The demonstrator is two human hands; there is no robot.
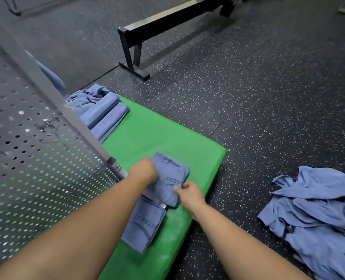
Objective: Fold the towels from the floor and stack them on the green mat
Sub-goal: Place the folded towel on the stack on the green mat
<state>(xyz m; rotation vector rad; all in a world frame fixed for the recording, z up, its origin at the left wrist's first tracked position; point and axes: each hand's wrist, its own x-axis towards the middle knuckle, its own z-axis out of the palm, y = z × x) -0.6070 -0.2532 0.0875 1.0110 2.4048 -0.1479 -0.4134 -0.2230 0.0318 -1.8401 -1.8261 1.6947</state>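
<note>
- Two folded blue pieces lie on the green mat [163, 134], near its front end: the upper towel [168, 178] reads "NESS", the lower towel [145, 225] "TNESS", both upside down.
- Left grip [143, 170] is curled closed on the upper towel's left edge.
- Right grip [189, 194] pinches its near edge, thumb against fingers.

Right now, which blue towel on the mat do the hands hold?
The middle folded towel, between the far stack and the nearest towel: left hand and right hand grip its edges.

Bare forearms, uncovered to the frame's edge — left hand [142, 170] and right hand [189, 194] likewise bare, nails seemingly short
</note>
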